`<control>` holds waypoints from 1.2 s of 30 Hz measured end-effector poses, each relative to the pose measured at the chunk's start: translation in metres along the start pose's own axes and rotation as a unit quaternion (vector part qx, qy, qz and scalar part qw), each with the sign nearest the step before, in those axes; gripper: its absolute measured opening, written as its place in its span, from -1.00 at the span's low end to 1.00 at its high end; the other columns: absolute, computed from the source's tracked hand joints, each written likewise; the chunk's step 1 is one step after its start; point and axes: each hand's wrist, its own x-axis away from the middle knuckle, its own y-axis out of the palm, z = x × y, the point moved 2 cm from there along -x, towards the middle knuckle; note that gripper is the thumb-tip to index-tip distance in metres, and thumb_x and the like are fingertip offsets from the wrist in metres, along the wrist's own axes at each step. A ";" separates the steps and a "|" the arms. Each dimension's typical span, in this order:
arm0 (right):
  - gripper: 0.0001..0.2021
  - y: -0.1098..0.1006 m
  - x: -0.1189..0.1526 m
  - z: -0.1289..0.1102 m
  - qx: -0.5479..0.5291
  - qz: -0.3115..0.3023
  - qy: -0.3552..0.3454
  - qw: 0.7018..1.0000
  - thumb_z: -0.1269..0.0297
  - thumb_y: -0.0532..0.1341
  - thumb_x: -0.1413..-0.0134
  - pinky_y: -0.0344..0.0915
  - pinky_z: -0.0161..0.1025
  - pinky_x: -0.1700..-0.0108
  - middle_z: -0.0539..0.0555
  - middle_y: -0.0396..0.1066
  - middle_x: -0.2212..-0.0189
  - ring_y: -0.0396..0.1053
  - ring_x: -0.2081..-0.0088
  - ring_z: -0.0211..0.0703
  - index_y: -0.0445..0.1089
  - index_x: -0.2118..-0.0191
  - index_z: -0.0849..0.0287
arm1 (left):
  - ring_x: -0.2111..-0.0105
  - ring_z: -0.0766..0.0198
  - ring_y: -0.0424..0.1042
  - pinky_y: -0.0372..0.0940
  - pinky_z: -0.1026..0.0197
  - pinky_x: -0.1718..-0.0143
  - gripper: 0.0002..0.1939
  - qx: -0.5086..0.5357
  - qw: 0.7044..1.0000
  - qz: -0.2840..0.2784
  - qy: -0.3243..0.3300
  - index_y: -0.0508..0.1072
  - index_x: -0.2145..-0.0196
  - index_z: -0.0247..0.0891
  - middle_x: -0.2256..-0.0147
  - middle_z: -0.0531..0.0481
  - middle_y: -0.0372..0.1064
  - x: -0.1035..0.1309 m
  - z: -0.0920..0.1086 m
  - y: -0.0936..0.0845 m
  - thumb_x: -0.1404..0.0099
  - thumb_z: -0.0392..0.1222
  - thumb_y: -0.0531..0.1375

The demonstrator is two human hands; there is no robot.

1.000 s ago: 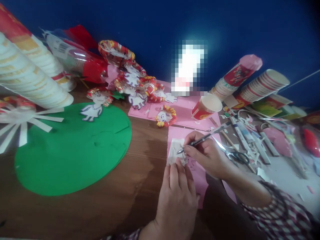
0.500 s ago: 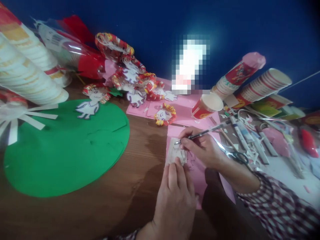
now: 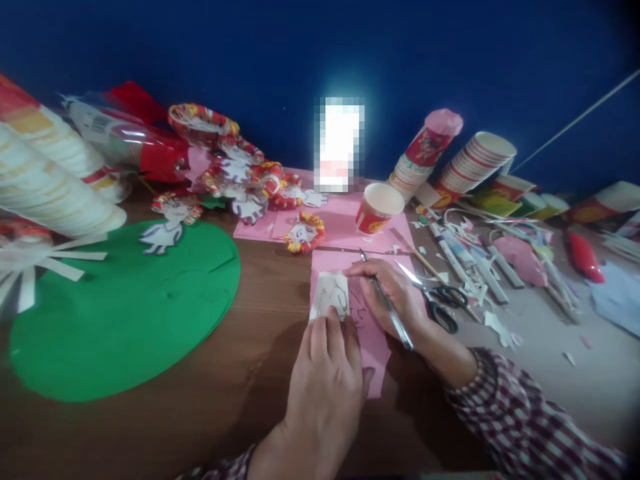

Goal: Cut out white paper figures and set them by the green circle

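Note:
A small white paper (image 3: 331, 295) with dark line drawings lies over a pink sheet (image 3: 373, 363) marked with black squiggles. Stretched over its lower edge, the fingers of my left hand (image 3: 327, 373) lie flat and press the paper down. My right hand (image 3: 393, 293) is at the paper's right edge, closed around a clear pen (image 3: 393, 313). The pen's tip points away from me, lifted off the drawing. Just beyond the papers sits a cut-out face with a red and yellow paper ring (image 3: 304, 233).
Scissors (image 3: 440, 297), markers (image 3: 453, 250) and paper scraps lie to the right. A red paper cup (image 3: 379, 207) stands behind, near stacked cups (image 3: 475, 167). Green paper ovals (image 3: 125, 320) cover the left side, with white cups (image 3: 55, 180) beyond. A lit, blurred screen (image 3: 340, 143) leans at the back.
The pen has turned in my right hand, its tip leaving the drawing and now pointing away. My left hand stays on the paper. The whole view has shifted.

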 end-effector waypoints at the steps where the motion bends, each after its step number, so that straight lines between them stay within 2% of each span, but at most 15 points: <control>1: -0.79 0.000 0.000 0.000 0.003 -0.005 -0.012 1.000 0.42 0.03 -0.23 0.31 -0.09 -0.01 0.09 0.47 0.22 0.40 0.10 -0.12 0.38 0.16 0.09 | 0.05 -0.08 0.31 0.33 -0.04 0.07 -0.39 -0.001 1.000 0.000 0.000 0.43 -0.01 -0.46 -0.02 -0.39 0.34 0.001 0.000 0.000 -0.10 0.02 0.30; 7: -0.81 0.004 0.004 0.009 -0.022 -0.002 0.007 1.000 0.46 0.04 -0.20 0.34 -0.11 0.05 0.10 0.47 0.21 0.42 0.14 -0.11 0.34 0.16 0.12 | 0.05 -0.08 0.29 0.33 -0.05 0.07 -0.47 -0.012 1.000 0.009 0.012 0.43 0.01 -0.49 -0.02 -0.39 0.33 0.002 0.000 0.000 -0.15 -0.05 0.25; 10: -0.81 0.008 0.004 0.011 -0.035 -0.020 0.009 0.999 0.48 0.04 -0.18 0.34 -0.12 0.04 0.10 0.47 0.19 0.42 0.12 -0.11 0.33 0.17 0.12 | 0.06 -0.08 0.30 0.35 -0.05 0.08 -0.47 -0.019 1.000 0.013 0.019 0.44 0.02 -0.50 -0.01 -0.38 0.33 0.001 0.000 0.000 -0.14 -0.06 0.26; 20: -0.78 0.010 0.001 0.008 -0.027 -0.064 -0.036 0.997 0.54 0.04 -0.13 0.34 -0.11 0.03 0.14 0.45 0.16 0.38 0.09 -0.10 0.29 0.17 0.13 | 0.07 -0.07 0.30 0.35 -0.05 0.08 -0.50 -0.010 1.000 0.007 0.012 0.45 0.03 -0.47 -0.01 -0.35 0.34 0.000 0.000 -0.002 -0.15 -0.05 0.24; 31: -0.78 0.009 0.001 0.005 -0.009 -0.057 -0.073 0.996 0.55 0.03 -0.14 0.37 -0.10 0.06 0.12 0.46 0.18 0.37 0.10 -0.09 0.28 0.19 0.12 | 0.07 -0.07 0.29 0.35 -0.06 0.08 -0.45 -0.004 1.000 -0.003 0.011 0.45 0.02 -0.47 -0.03 -0.39 0.32 0.001 0.000 -0.001 -0.14 -0.01 0.26; 36: -0.76 0.010 0.004 0.002 0.031 -0.086 -0.103 0.990 0.53 0.07 -0.09 0.37 -0.08 0.03 0.13 0.42 0.15 0.31 -0.01 -0.06 0.33 0.16 0.12 | 0.07 -0.07 0.30 0.34 -0.04 0.08 -0.42 -0.005 1.000 -0.007 0.011 0.42 -0.01 -0.48 -0.02 -0.38 0.34 0.000 0.000 -0.002 -0.14 0.00 0.26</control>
